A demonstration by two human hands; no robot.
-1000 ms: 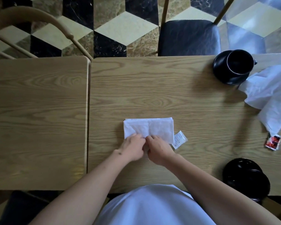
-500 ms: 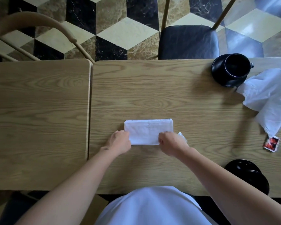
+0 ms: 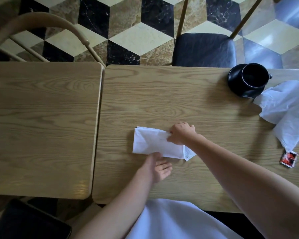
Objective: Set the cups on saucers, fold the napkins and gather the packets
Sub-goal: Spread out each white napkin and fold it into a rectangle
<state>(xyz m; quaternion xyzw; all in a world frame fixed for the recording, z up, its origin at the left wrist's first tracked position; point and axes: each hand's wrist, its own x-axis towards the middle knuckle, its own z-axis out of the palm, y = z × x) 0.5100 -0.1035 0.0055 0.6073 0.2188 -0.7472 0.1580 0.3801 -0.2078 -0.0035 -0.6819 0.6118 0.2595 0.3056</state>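
White folded napkin (image 3: 154,144) lies mid-desk (image 3: 162,104), the step in hand being its next fold. The right hand (image 3: 182,133) pinches its far right corner between thumb and fingers; the left hand (image 3: 158,167) rests at the near edge, palm up, fingers spread, holding nothing. To fold cleanly, I judge the left should pin the near edge while the right carries its corner over squarely, then presses the crease. A white packet (image 3: 189,153) peeks from under the right end.

The crumpled napkin (image 3: 288,111) runs off the right edge; the white packet (image 3: 188,153) lies half-hidden.
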